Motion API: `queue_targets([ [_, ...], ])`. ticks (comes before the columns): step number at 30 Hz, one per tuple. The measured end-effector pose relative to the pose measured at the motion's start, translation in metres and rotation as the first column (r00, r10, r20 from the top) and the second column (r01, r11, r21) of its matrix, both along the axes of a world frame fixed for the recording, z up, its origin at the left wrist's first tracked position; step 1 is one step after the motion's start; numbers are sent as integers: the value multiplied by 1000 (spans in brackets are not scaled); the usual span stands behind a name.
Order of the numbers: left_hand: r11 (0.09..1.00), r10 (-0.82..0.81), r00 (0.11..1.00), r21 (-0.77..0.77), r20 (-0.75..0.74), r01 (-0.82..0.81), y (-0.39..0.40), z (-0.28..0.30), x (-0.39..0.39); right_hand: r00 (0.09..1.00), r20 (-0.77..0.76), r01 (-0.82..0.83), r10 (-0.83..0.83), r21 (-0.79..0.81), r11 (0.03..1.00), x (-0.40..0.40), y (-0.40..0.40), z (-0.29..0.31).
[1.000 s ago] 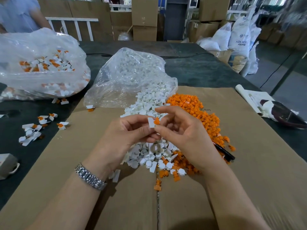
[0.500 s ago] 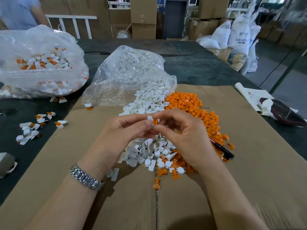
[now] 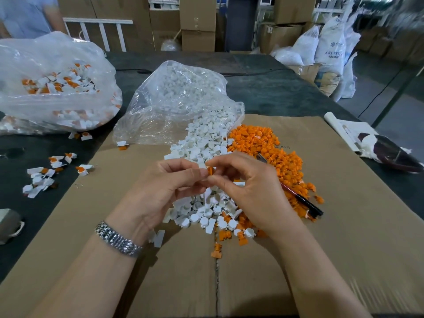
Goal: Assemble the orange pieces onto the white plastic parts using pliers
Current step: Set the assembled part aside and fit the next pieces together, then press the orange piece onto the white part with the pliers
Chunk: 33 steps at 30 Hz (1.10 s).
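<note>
— Pinching what?
— Left hand pinches a white part; right hand pinches an orange piece against its right side, above the piles.
— Pliers?
— Ungripped, just right of the right hand.

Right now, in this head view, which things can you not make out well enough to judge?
- Head view: whether the orange piece is seated in the white part; fingertips of the left hand and right hand cover the joint.
- Head view: the pliers; the right hand and the orange pile hide the middle.
- Head view: the person at top left, cut off by the edge.
- Head view: the sacks, print blurred.
</note>
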State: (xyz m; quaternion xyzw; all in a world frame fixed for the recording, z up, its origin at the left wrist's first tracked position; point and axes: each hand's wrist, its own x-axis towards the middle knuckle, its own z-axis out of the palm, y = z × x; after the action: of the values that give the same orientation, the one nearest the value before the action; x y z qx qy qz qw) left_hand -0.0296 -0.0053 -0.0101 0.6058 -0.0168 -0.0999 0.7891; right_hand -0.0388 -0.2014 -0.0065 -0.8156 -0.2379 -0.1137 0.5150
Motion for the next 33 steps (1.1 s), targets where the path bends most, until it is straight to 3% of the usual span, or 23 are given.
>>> queue_targets([
  [3, 1000, 18, 1000, 3, -17, -18, 1, 0, 1, 989, -139, -25, 43, 130, 991, -1, -5, 6],
  [5, 1000, 25, 999, -1, -26, -25, 1, 1, 0, 984, -155, 115, -93, 138, 984, -1, -13, 10],
  [7, 999, 26, 999, -18, -37, -27, 1, 3, 0, 908, -86, 393, -409, -157, 906, 3, -28, 12],
  [8, 999, 27, 999, -34, -46, -29, 1, 4, 0, 844, -26, 484, -535, -393, 782, 5, -36, 11],
  [10, 998, 28, 998, -54, -52, -31, 2, 5, 0, 750, -12, 462, -661, -707, 536, 7, -46, 9],
  [11, 998, 22, 999, -55, -47, -25, 3, 6, 0, 731, -51, 410, -681, -764, 498, 7, -49, 9],
  [17, 998, 15, 999, -64, -35, -17, 2, 7, -1, 781, -190, 276, -594, -749, 603, 9, -53, 17],
  [20, 997, 29, 999, -68, -30, -31, 2, 7, -1, 776, -203, 273, -597, -745, 608, 4, -54, 20],
  [29, 995, 62, 998, -73, -16, -63, 1, 8, -2, 782, -17, 303, -623, -863, 404, 1, -31, 16],
  [33, 990, 95, 995, -108, -19, -96, 0, 10, -3, 771, -48, 386, -634, -758, 527, 8, -32, 21],
])
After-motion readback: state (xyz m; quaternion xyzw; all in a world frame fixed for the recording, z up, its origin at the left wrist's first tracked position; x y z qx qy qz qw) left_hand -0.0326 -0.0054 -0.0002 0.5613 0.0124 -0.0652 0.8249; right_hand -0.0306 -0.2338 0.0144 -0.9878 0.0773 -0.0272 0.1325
